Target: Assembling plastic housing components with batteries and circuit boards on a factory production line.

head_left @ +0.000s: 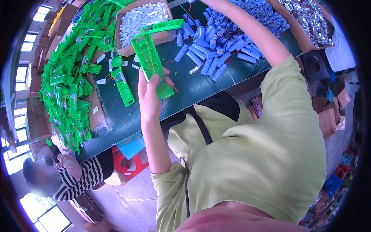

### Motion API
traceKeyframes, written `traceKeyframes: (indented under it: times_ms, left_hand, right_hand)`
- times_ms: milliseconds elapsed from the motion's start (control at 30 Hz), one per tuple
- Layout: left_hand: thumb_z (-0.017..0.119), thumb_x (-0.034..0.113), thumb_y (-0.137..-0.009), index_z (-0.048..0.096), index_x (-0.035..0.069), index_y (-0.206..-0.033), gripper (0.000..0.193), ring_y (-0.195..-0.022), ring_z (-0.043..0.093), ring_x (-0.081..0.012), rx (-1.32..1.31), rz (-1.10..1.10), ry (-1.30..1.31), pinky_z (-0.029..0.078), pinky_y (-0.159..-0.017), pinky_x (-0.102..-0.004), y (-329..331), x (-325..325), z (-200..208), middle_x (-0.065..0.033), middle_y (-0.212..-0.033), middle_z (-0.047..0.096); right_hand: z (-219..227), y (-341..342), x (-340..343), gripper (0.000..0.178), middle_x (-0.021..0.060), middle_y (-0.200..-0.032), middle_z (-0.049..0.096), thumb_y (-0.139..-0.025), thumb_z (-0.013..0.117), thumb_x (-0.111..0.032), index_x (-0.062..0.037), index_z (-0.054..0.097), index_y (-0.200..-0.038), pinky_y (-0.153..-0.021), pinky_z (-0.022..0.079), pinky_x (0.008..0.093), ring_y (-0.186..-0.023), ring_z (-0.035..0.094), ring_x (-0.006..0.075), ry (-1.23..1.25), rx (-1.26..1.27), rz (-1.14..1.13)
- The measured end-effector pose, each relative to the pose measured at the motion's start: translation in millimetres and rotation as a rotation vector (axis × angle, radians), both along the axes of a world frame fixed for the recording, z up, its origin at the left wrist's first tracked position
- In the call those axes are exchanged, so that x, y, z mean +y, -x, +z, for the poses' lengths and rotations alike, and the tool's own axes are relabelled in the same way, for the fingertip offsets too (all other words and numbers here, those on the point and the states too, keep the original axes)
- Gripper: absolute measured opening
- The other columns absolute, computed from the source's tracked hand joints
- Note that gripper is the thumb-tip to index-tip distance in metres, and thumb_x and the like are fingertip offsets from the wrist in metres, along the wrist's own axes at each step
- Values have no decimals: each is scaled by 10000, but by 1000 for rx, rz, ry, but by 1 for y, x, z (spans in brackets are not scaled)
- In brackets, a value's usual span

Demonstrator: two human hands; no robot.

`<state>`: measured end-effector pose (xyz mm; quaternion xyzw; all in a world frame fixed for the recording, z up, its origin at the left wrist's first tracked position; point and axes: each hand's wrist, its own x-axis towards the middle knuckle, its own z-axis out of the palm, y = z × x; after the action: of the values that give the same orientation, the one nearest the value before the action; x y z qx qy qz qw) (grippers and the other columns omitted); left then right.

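Closest comes the wearer's pale green shirt, on the near side of a green casing with wires along its hollow. That casing is tilted above the dark green counter, its lower part pinched in the narrow grip of the left hand. Around the casing are heaped similar green parts leftward, a carton of white pieces behind, and blue cylinders rightward. The right hand is out of view; its grip cannot be told.

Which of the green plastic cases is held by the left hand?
The long case pressed under the thumb of the left hand; the piled cases lie farther left.
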<state>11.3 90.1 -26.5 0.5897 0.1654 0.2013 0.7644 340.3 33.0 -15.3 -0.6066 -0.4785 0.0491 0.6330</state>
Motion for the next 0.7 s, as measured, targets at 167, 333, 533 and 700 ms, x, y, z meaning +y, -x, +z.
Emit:
traceKeyframes:
  times_ms: [167,333,533,700]
  left_hand:
    - [411,79,-866,388,5,-1205,348,-727,568,-147,-58,47,-65,489,-627,-278,-7,-13,11,-103,-966,556]
    - [417,45,-880,366,1,-1255,380,-787,565,-114,-61,118,-147,481,-657,-250,-14,-21,9,-74,-1011,546]
    - [417,18,-899,327,-2,-1321,433,-1019,519,-122,-81,156,-125,427,-858,-258,-8,-27,-1,-80,-1165,503]
    - [414,26,-902,323,-3,-1328,437,-1014,519,-120,-54,154,-106,428,-856,-257,0,-25,-1,-80,-1165,501]
  right_hand:
    - [37,164,-39,246,36,-784,566,-938,466,-133,-71,530,-1167,-538,447,240,-656,567,65,113,-157,62]
    - [10,201,-26,235,79,-791,575,-917,492,-91,-41,519,-1145,-612,451,263,-684,564,130,-94,-222,-39]
    - [-10,221,-12,232,95,-896,580,-917,489,-91,-26,492,-1139,-664,459,275,-746,574,152,-185,-49,-150]
    - [-18,222,-8,248,80,-885,581,-897,536,-99,-25,487,-1128,-658,455,263,-748,570,128,-222,-95,-165]
